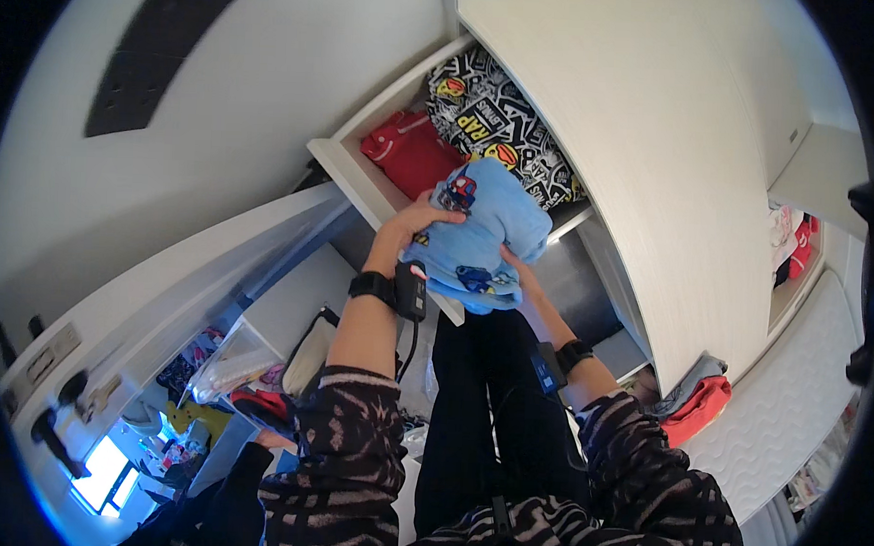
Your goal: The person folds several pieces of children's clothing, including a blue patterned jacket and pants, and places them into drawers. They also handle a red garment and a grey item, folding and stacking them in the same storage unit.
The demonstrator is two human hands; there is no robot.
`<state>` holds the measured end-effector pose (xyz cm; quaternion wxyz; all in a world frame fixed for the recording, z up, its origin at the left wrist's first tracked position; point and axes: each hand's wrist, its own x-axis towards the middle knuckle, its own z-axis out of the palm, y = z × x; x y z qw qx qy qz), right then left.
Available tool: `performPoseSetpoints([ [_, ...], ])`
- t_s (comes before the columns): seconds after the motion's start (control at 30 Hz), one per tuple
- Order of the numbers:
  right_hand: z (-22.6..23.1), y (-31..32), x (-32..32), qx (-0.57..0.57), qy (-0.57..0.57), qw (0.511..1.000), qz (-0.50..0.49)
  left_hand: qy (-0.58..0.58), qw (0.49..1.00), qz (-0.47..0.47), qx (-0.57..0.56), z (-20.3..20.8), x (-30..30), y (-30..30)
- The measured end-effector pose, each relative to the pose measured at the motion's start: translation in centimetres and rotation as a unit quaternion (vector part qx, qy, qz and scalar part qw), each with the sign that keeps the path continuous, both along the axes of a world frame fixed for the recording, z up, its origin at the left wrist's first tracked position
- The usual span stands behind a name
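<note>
A folded light-blue fleece garment with cartoon figures is held between my two hands, over the front edge of an open drawer. My left hand grips its left side, thumb on top. At its lower right, my right hand closes on the edge, with the fingers partly hidden by the cloth. Inside the drawer lie a folded red garment and a black-and-white printed cloth with yellow figures. The blue garment covers part of both.
A large pale cabinet panel rises right of the drawer. Red and grey clothes lie by a white mattress. At left is a white door with a dark handle. Another person's hand and black sleeve show at lower left.
</note>
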<state>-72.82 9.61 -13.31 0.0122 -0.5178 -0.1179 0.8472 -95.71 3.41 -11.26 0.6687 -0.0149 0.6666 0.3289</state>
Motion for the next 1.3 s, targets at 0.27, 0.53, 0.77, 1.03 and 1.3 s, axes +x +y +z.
performPoseSetpoints([
  [0.27, -11.7, -1.2, -1.2, -0.038, -0.062, 0.992, -0.099, -0.019, 0.996, -0.080, 0.023, -10.3, -1.6, 2.1],
  [0.53, -23.2, -5.0, -1.2, -0.149, -0.216, 0.949, -0.175, 0.142, 0.960, -0.241, -0.022, -15.9, -0.9, 3.0],
  [0.77, -23.3, -4.0, -0.2, -0.131, -0.190, 0.973, -0.027, 0.267, 0.870, -0.406, -0.085, -20.4, 0.7, 3.8],
  [1.03, -8.8, 3.8, -3.5, 0.242, -0.158, 0.813, 0.506, 0.295, 0.913, -0.147, -0.241, -11.3, 6.0, 3.6],
  [1.3, -15.5, 6.6, -7.4, 0.309, -0.174, 0.861, 0.365, 0.070, 0.915, 0.247, -0.312, -13.5, 10.5, 4.4],
])
